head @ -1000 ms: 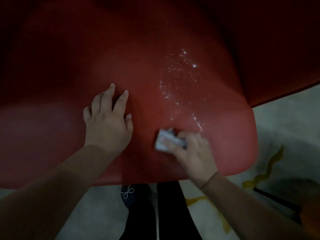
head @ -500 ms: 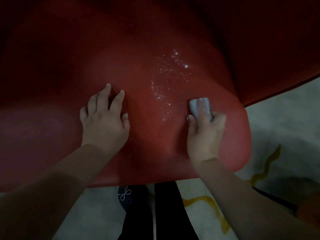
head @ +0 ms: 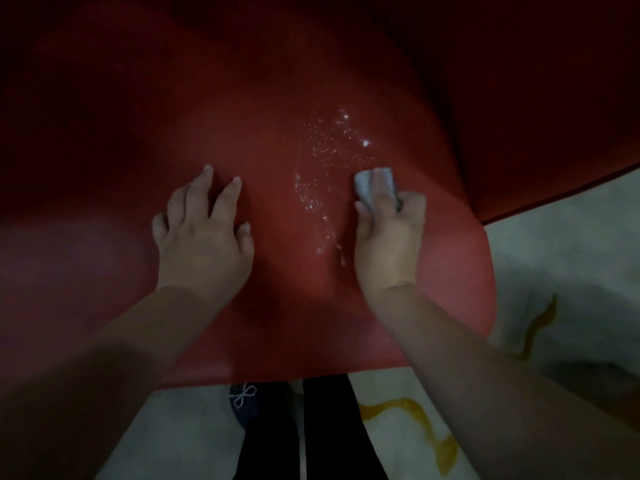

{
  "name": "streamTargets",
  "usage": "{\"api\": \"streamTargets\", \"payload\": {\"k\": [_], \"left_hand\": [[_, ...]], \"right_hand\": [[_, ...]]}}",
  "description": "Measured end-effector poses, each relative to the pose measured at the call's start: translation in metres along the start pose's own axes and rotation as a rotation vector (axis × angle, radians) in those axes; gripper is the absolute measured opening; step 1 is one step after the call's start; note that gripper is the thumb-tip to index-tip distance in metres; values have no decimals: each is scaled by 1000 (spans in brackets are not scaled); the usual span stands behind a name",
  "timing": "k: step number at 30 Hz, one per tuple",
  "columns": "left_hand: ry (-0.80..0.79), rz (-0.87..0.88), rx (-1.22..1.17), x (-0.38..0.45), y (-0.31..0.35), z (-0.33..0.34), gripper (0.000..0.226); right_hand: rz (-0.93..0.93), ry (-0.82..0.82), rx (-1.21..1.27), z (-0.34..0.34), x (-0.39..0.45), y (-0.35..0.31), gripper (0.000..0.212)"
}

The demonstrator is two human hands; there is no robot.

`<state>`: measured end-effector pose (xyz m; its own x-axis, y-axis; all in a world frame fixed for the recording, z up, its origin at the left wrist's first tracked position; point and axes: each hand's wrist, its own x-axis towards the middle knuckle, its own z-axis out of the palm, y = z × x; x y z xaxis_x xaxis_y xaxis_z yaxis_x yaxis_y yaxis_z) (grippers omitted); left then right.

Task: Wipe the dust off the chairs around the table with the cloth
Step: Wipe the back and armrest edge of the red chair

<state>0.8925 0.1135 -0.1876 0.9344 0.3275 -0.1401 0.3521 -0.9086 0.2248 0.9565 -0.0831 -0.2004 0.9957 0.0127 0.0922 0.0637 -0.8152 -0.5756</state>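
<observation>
Nearest you, a dark shoe (head: 258, 403) with a beaded bow and your dark trouser leg (head: 322, 438) stand on pale floor (head: 571, 258) streaked with yellow, below the front edge of the red chair seat (head: 138, 289). On that seat your left hand (head: 202, 237) lies flat, its fingers (head: 200, 188) spread and released, pressing the plastic and holding nothing. Your right hand (head: 388, 244) sits just to its right, fingers (head: 381, 192) clenched around a small folded grey cloth (head: 367, 185), which pokes out past the fingertips and touches the seat. Between your two hands, and beyond the cloth, a trail of shiny droplets (head: 329, 161) (dust or water, the dim light hides which) runs up the seat.
</observation>
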Motion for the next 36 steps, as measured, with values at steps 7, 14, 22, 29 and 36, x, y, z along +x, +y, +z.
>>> {"api": "streamTargets", "payload": {"k": [7, 14, 22, 29, 36], "left_hand": [[14, -24, -4, 17, -3, -4, 59], [15, -39, -8, 28, -1, -6, 59], [4, -70, -5, 45, -2, -5, 60], [11, -79, -18, 45, -2, -5, 60], [26, -111, -32, 44, 5, -2, 59]], "right_hand": [[195, 140, -80, -17, 48, 31, 48], [21, 70, 81, 2, 44, 11, 48], [-85, -96, 122, 17, 75, -2, 45], [82, 66, 212, 18, 142, 5, 37], [-265, -220, 88, 31, 106, -16, 43]]}}
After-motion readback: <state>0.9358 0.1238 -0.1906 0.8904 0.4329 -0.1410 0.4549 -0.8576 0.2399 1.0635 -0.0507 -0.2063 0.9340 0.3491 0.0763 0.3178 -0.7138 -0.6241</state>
